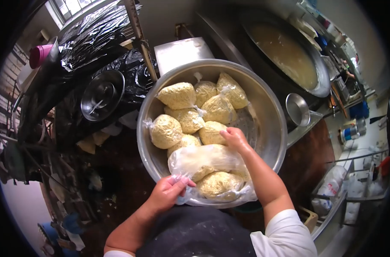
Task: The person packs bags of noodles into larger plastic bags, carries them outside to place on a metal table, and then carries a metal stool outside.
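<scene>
A wide metal basin (277, 128) in front of me holds several knotted clear bags packed with pale yellow shreds, among them a rounded bag (166, 131) at the left. My left hand (171, 188) pinches the edge of a large clear plastic bag (203, 157) at the basin's near rim. Inside that large bag lies a yellow-filled bundle (219, 185). My right hand (236, 139) reaches over the large bag, its fingers closed on the right end of a small filled bag (212, 132) near the basin's middle.
A large wok (325, 89) of cloudy liquid stands at the back right, with a metal ladle (298, 109) beside it. A white box (183, 53) is behind the basin. Black plastic sheeting (90, 40) and a dark bowl (121, 81) lie left of a rusty post (140, 38).
</scene>
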